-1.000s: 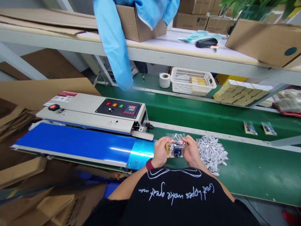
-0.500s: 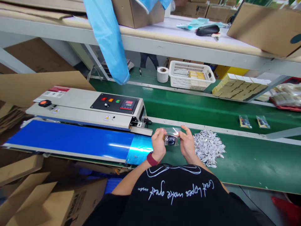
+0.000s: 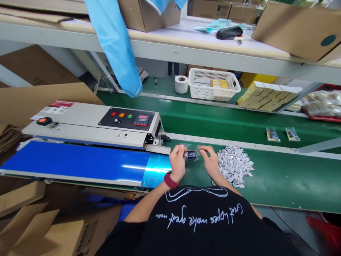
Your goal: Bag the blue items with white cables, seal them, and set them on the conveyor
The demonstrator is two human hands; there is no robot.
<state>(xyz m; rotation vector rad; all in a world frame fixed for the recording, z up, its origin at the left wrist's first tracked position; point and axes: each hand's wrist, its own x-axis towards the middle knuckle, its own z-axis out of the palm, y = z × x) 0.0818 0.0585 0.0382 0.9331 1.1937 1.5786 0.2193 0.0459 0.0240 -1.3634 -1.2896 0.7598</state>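
Observation:
A small clear plastic bag (image 3: 191, 155) with a dark item inside is held up between my two hands, above the green bench. My left hand (image 3: 177, 161), with a dark red band at the wrist, pinches the bag's left side. At the bag's right edge, my right hand (image 3: 210, 160) has its thumb and fingers closed on the plastic. Just right of that hand lies a heap of small white looped pieces (image 3: 236, 165). To the left stands a sealing machine (image 3: 93, 122) with lit buttons and a red display, its blue conveyor belt (image 3: 80, 160) running along the front.
Two filled clear bags (image 3: 272, 134) lie at the right on the green belt (image 3: 213, 121). Farther back are a white basket (image 3: 213, 85), a paper roll (image 3: 181, 84) and stacked yellowish packets (image 3: 269, 96). A blue sleeve (image 3: 114, 46) hangs from the shelf. Cardboard boxes (image 3: 64, 231) fill the lower left.
My right hand's fingers have drawn in closer on the bag's right edge. The bag now looks flatter and tilted. The view has shifted slightly.

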